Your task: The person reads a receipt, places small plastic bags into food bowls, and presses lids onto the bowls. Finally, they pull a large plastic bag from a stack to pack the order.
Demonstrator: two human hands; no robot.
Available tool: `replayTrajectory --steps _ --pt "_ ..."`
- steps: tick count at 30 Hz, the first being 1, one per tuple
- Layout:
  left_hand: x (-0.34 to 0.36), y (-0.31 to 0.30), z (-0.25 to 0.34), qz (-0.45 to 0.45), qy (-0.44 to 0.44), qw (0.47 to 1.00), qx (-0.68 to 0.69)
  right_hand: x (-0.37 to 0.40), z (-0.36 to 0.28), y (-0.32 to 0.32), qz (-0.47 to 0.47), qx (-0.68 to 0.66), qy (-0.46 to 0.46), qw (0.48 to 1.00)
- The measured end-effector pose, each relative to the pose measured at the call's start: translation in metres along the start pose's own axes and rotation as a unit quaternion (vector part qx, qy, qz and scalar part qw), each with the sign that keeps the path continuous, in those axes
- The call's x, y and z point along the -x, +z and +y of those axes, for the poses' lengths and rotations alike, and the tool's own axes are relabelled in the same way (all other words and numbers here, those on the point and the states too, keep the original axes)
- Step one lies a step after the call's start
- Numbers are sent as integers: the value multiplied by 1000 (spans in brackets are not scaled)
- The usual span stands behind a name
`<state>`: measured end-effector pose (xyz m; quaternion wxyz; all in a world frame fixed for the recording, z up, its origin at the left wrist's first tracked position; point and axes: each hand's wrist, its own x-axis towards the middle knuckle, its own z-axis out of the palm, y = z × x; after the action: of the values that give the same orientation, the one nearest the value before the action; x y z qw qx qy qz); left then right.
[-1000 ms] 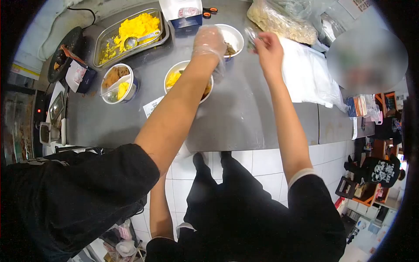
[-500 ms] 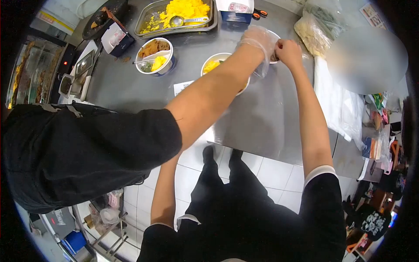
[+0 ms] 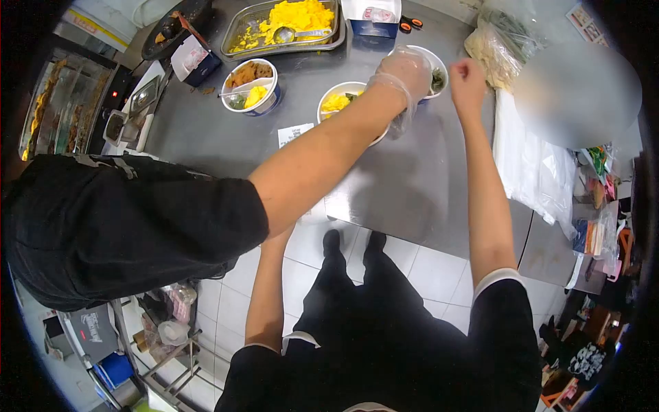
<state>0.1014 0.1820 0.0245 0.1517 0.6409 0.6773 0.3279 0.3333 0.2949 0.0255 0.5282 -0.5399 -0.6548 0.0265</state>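
My right hand is raised at the right of a white bowl with dark green leaves. Its fingers are curled together, and whatever they hold, if anything, is hidden. A co-worker's arm crosses from the left and covers my left hand; only my left forearm shows below it. The co-worker's gloved hand is over the left side of the leafy bowl. Beneath that arm, a second bowl with yellow food is partly covered. Farther left stands a divided bowl with brown food, yellow food and greens.
At the back are a metal tray of yellow food with a spoon, two boxes and orange-handled scissors. Plastic bags and white plastic sheets lie at the right. A printed slip lies near the middle bowl.
My right hand has drawn back from the leafy bowl's rim to the right, so its greens show more. The co-worker's arm has shifted slightly down and left. The view has shifted slightly.
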Motion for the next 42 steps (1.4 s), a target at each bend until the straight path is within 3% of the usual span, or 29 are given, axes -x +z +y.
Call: replayTrajectory --steps 3,4,5,6,7,8,9,10,11,14,16,20,23,24,27,31,32,35,42 --pt "74 -21 -30 -1 -75 996 43 53 -37 -35 87 -153 145 974" --pt "102 -27 -41 -6 -108 993 54 83 -40 -43 75 -135 168 974" --pt "128 -33 -51 -11 -145 987 64 112 -71 -50 54 -210 243 946" --pt "149 -36 -57 -16 -174 982 73 146 -79 -50 -22 -199 256 946" --pt "164 -39 -60 -11 -177 981 75 176 -90 -47 -101 -207 204 951" --pt "176 -39 -62 -4 -166 983 75 195 -106 -46 -209 -139 228 941" --pt "184 -38 -60 4 -153 985 77 219 -102 -31 -246 -157 156 944" --pt "185 -33 -59 24 -117 990 69 222 -116 -25 -266 -84 75 957" --pt "187 -28 -58 44 -80 994 60 223 -130 -20 -286 -13 -6 958" --pt "192 -18 -48 75 -32 997 19 225 -142 -7 -264 8 22 964" --pt "196 -19 -38 51 -63 997 18 226 -141 -8 -265 22 -27 964" --pt "203 -18 -43 81 -9 996 -28 233 -138 -11 -303 70 -79 947" --pt "216 -6 -43 131 -190 950 208 233 -138 -11 -309 78 -105 942" --pt "221 0 -52 130 -201 931 276 233 -139 -11 -304 76 -115 943" --pt "238 9 -72 55 -324 822 466 232 -141 -9 -291 51 -107 949" --pt "234 14 -55 164 -287 809 487 231 -139 -10 -308 65 -114 942" --pt "234 9 -58 115 -287 812 495 232 -138 -10 -313 70 -114 940" --pt "230 1 -51 57 -338 732 589 235 -136 -11 -315 62 -118 940" --pt "226 12 -38 61 -378 719 580 240 -139 -26 -315 17 -111 943"
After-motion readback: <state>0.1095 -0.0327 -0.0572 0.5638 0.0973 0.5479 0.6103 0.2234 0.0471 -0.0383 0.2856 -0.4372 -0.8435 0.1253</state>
